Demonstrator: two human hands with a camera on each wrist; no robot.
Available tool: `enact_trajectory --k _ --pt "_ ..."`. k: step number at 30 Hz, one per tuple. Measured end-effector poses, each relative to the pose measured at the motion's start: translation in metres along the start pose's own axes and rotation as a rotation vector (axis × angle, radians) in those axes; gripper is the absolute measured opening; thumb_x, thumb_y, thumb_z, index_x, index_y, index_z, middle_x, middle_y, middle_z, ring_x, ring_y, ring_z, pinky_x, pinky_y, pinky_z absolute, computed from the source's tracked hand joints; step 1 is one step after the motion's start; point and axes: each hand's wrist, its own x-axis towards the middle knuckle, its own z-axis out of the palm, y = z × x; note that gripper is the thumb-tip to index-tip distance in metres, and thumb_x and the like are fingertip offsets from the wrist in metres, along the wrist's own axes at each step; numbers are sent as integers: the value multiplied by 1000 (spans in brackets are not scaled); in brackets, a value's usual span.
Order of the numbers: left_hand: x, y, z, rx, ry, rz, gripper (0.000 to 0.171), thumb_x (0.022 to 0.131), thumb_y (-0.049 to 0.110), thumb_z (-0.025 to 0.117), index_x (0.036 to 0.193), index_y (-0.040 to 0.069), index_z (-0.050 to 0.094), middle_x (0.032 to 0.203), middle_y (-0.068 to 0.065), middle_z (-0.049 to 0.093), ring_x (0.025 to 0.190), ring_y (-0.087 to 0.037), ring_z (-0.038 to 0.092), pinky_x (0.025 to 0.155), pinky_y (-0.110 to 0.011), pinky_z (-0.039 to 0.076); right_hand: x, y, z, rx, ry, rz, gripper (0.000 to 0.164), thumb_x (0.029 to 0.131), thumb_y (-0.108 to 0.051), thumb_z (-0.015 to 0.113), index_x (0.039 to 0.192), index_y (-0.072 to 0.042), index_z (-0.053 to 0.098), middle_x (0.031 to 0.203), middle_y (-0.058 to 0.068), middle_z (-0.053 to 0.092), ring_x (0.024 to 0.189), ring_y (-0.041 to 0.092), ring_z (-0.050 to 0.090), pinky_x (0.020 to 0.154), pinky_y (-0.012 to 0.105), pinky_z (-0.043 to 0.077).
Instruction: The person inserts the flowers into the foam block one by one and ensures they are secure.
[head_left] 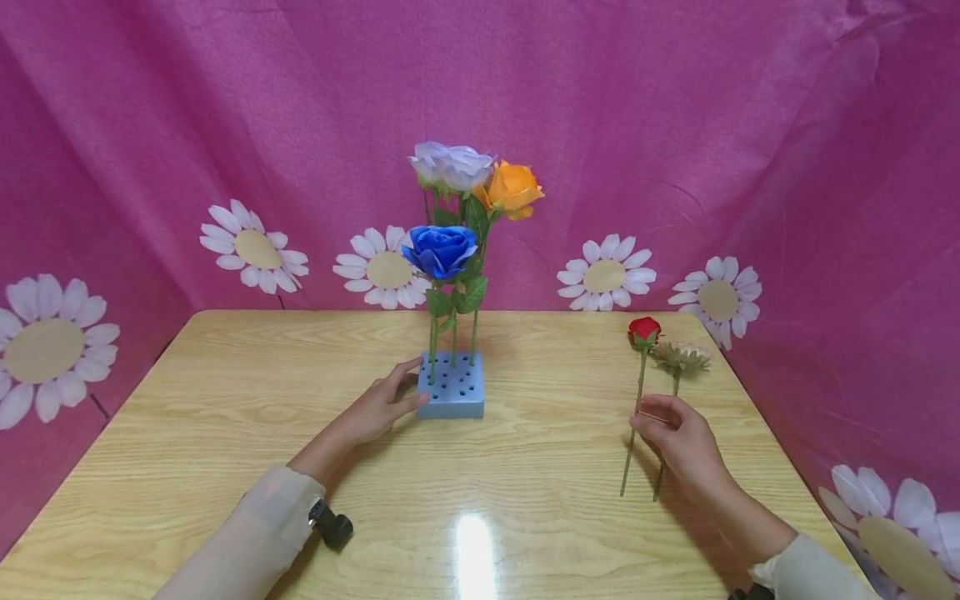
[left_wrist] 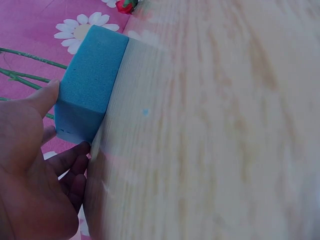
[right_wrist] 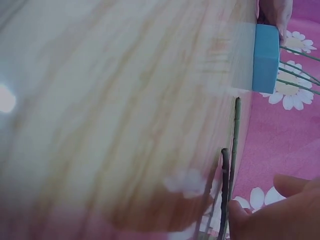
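Note:
A light blue foam block (head_left: 452,408) with holes in its top stands on the table. Several artificial flowers rise from it: a blue rose (head_left: 441,250), an orange rose (head_left: 513,190) and pale lilac blooms (head_left: 452,167). My left hand (head_left: 386,407) holds the block at its left side, thumb over the top edge, fingers against the side. Far to the right, my right hand (head_left: 686,437) is at the stem of a red rose (head_left: 644,332); the right wrist view shows thumb and finger apart, one digit close against the stem. A pale flower (head_left: 682,358) lies beside it, its stem partly behind the hand.
The wooden table (head_left: 540,467) has a bright light reflection near its front. A magenta cloth (head_left: 300,100) with printed daisies hangs behind and at both sides. A black strap with a small device (head_left: 332,525) is on the left wrist.

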Motion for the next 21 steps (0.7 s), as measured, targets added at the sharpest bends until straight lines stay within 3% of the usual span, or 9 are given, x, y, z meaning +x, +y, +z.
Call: enact_trajectory --k 6,11,15,18,21 --pt "-1 1 -1 -11 -8 -2 74 106 44 56 166 19 19 163 -22 35 155 -46 18 121 -68 13 0 1 1 -55 -32 17 57 100 -9 68 146 11 41 140 31 54 97 -9 61 85 12 51" --pt "0 1 -1 -7 -8 -7 74 106 43 56 166 19 19 163 -23 36 155 -46 18 121 -68 14 1 0 1 -98 -51 44 61 101 -11 67 149 11 38 147 34 47 100 -9 60 85 11 50" --pt "0 1 -1 -9 -11 -10 74 106 43 56 165 19 19 162 -23 36 154 -46 18 120 -68 15 2 0 1 -118 -62 65 65 101 -12 67 152 12 34 150 34 45 120 15 63 87 11 50" --pt "1 0 -1 -14 -12 -10 74 106 43 56 165 19 19 162 -23 36 155 -46 18 120 -68 15 4 1 2 -118 -72 72 68 101 -10 66 154 14 29 152 36 43 133 35 56 89 12 50" --pt "1 0 -1 -18 -14 -9 74 106 43 56 165 18 19 162 -23 36 155 -46 17 121 -68 14 6 2 2 -149 -78 80 70 102 -11 65 154 15 28 153 36 41 138 43 49 91 14 50"
